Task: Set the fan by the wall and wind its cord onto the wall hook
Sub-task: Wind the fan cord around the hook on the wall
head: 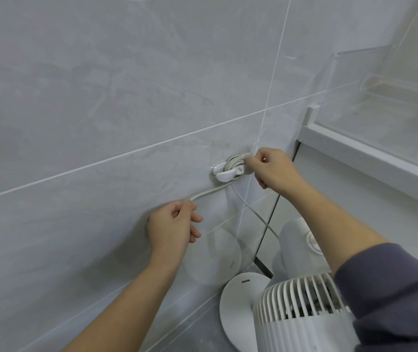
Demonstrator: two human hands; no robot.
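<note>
Wall point(101, 97): fan point(301, 308) stands at its foot. The left hand point(172, 229) has fingers curled round the slack cord point(28, 193); the right hand point(274, 171) pinches the coil on the hook point(228, 175). Advised: keep tension, seat each turn behind the lip.

One wide head-worn camera looks forward and down from close above the wall hook point(229, 173), fan point(301, 303) below-right of it
</note>
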